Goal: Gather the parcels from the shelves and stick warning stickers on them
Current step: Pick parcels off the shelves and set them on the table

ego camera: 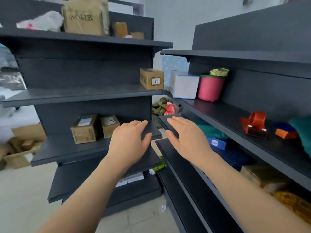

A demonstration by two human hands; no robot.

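Two dark shelf units meet at a corner. On the left unit point(84, 96), a small cardboard parcel point(152, 78) stands at the right end of the middle shelf. Two brown parcels sit side by side one shelf lower, a larger parcel point(85, 128) on the left and a smaller parcel point(109, 126) on the right. A big carton point(85, 16) and smaller boxes rest on the top shelf. My left hand point(130, 140) and my right hand point(186, 137) are stretched forward, palms down, fingers apart, holding nothing. They hover in front of the shelf corner, below the middle-shelf parcel.
The right unit point(235, 118) carries a white box point(184, 86), a pink bucket point(210, 88), a red tape dispenser point(255, 125) and green cloth. Blue crates sit lower down. Cardboard boxes point(21, 145) lie on the floor at the left.
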